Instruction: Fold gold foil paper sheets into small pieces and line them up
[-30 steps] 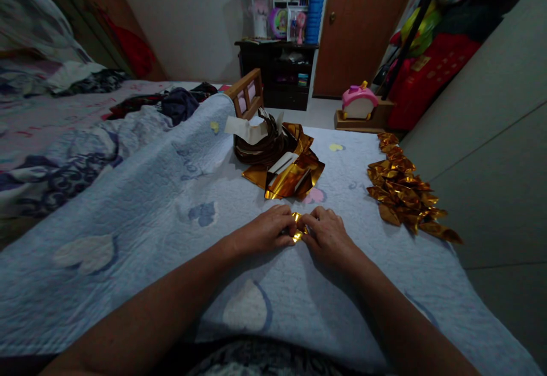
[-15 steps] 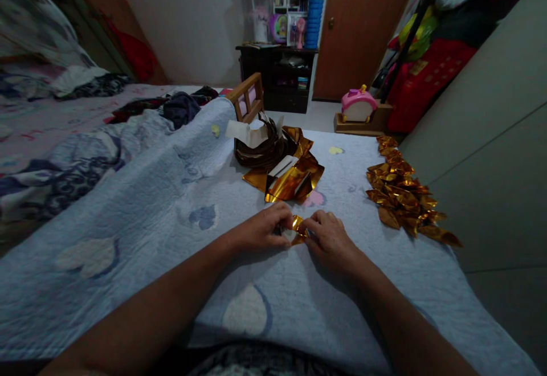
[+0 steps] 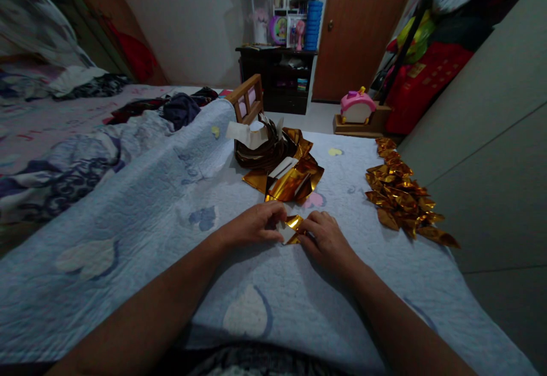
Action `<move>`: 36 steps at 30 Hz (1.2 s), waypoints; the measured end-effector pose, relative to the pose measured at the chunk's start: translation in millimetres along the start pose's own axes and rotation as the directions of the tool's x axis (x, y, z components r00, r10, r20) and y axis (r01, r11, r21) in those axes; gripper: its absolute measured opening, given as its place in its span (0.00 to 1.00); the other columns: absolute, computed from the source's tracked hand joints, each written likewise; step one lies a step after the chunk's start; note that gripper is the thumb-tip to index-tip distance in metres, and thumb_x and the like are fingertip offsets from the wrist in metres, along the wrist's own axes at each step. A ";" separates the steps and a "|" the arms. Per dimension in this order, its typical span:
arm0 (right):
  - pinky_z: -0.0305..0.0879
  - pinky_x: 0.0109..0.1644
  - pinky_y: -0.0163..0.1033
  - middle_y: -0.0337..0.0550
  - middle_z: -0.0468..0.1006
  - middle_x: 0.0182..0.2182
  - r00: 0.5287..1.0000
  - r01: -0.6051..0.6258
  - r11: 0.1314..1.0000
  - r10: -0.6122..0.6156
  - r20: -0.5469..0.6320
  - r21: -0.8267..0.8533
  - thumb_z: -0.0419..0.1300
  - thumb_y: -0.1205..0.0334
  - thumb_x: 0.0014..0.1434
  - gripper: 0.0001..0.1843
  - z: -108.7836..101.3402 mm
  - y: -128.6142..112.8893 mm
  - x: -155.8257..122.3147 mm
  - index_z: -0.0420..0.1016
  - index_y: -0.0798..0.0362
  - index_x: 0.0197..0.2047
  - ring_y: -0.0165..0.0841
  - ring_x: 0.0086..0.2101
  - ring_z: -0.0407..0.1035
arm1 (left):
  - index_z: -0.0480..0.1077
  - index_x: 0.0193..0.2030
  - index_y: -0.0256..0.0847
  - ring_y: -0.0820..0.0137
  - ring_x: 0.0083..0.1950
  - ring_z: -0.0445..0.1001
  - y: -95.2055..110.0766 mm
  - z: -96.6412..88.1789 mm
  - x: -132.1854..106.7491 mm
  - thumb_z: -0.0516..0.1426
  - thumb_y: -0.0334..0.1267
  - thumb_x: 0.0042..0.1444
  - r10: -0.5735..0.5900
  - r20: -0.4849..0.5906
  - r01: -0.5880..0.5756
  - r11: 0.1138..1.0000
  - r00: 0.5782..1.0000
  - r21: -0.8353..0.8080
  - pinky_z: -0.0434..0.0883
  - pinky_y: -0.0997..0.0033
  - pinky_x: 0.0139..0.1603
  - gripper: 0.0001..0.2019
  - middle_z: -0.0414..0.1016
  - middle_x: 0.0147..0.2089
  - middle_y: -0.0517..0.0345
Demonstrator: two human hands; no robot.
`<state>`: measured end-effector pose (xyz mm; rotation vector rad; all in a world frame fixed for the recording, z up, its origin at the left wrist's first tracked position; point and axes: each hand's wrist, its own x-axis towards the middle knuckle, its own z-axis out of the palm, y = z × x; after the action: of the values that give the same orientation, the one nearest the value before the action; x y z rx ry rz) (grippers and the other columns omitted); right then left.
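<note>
A small piece of gold foil paper point(image 3: 292, 229) lies on the pale blue quilt point(image 3: 171, 216) between my two hands, partly unfolded so its white inner side shows. My left hand point(image 3: 255, 225) pinches its left part with bent fingers. My right hand point(image 3: 325, 238) presses and pinches its right part. Just beyond my hands sits a loose stack of gold foil sheets point(image 3: 290, 179). A pile of several folded gold pieces point(image 3: 399, 193) lies along the quilt's right side.
A dark round basket point(image 3: 258, 145) with white paper stands behind the foil sheets. Crumpled bedding and clothes point(image 3: 85, 148) lie to the left. A grey cabinet face point(image 3: 491, 154) rises on the right. A dark shelf unit point(image 3: 282, 77) and a door are farther back.
The gold piece has opened wider between my fingers, showing more of its white side. Both hands have shifted slightly left and away from me.
</note>
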<state>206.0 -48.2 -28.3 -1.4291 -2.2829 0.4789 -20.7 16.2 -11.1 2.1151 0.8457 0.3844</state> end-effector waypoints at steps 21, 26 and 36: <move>0.60 0.46 0.43 0.45 0.75 0.40 0.990 0.140 0.989 -0.140 0.001 0.041 0.58 0.74 0.63 0.09 4.9 0.7 1.3 0.76 0.53 0.40 0.38 0.40 0.64 | 0.74 0.37 0.37 0.66 0.46 0.72 -12.4 21.6 8.6 0.61 0.28 0.58 0.286 -0.126 -0.252 0.939 0.950 0.233 0.68 0.66 0.50 0.02 0.74 0.43 0.54; 0.62 0.48 0.44 0.47 0.77 0.42 0.985 0.172 0.985 -0.171 0.034 -0.022 0.60 0.71 0.62 0.07 -2.4 -8.7 -0.4 0.77 0.53 0.42 0.39 0.41 0.65 | 0.75 0.39 0.37 0.67 0.45 0.73 -9.9 22.4 8.3 0.59 0.29 0.61 0.281 -0.111 -0.250 0.940 0.953 0.233 0.69 0.67 0.49 0.03 0.74 0.42 0.53; 0.63 0.44 0.44 0.50 0.81 0.39 0.974 0.226 0.928 -0.215 0.071 -0.297 0.57 0.70 0.66 0.09 3.6 -11.8 2.0 0.79 0.57 0.44 0.39 0.38 0.71 | 0.76 0.43 0.38 0.66 0.47 0.75 -9.7 20.6 9.4 0.57 0.29 0.60 0.238 -0.099 -0.214 0.955 0.966 0.208 0.71 0.65 0.52 0.08 0.76 0.45 0.52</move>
<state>194.4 -51.7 -25.4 -1.2781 -2.5950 0.0866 -7.3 15.2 -31.7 2.4017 0.7362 0.5772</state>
